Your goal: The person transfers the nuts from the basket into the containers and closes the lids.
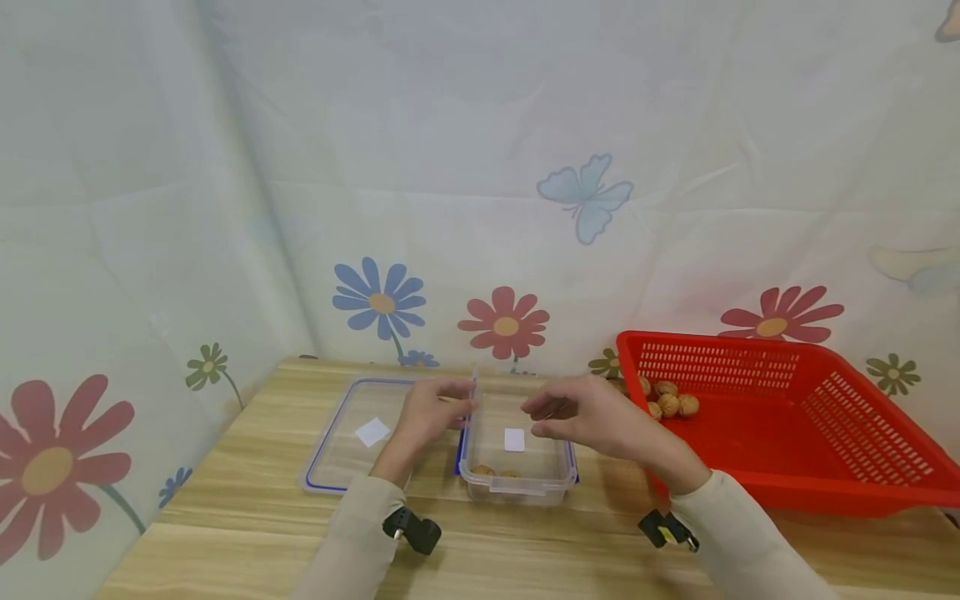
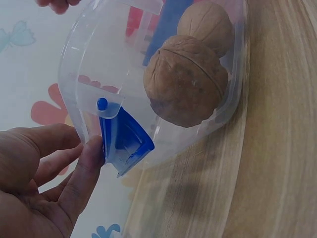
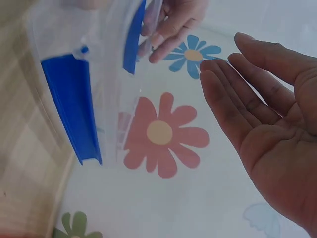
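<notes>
Box stands on the table right before the person, likely so both sides are reachable; the left grip pinches its left edge by a blue clip, apparently to steady it, while the right grip hovers wide and unladen over its right side, perhaps left free to move. It looks clear and shallow, with walnuts at its near end; the lid lies flat at left, and the red basket, walnuts inside, sits within reach at right.

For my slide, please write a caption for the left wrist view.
A left hand at the blue clip of a clear box holding two walnuts.
</notes>
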A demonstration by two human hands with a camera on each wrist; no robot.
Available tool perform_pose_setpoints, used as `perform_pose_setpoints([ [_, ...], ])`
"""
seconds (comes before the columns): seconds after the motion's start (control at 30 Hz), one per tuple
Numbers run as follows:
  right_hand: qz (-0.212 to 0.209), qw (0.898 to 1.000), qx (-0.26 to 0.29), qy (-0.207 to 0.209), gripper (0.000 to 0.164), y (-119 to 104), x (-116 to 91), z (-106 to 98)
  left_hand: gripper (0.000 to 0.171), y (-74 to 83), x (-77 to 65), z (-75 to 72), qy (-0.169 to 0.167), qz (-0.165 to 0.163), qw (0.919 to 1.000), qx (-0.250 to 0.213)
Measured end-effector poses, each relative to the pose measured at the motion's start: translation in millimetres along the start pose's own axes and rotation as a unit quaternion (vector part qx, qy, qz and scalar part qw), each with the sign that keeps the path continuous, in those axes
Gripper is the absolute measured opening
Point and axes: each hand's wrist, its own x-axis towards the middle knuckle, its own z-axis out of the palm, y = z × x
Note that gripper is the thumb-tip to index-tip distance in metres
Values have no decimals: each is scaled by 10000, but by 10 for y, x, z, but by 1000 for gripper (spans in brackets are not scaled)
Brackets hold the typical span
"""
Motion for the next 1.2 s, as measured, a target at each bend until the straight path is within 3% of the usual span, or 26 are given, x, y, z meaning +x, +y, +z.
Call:
perform_pose_setpoints([
  [0.37, 68, 9988, -370, 313, 28, -44, -33, -298, 31, 0, -4, -5, -15, -10, 10000, -17],
  [0.63, 368, 9961, -596, 535, 31, -37, -95, -547, 31, -12, 1, -4, -15, 11, 10000, -70],
  [1.2, 741, 9893, -993, 776, 31, 369, -153, -1075, 31, -35, 5, 5, -19, -66, 10000, -21],
])
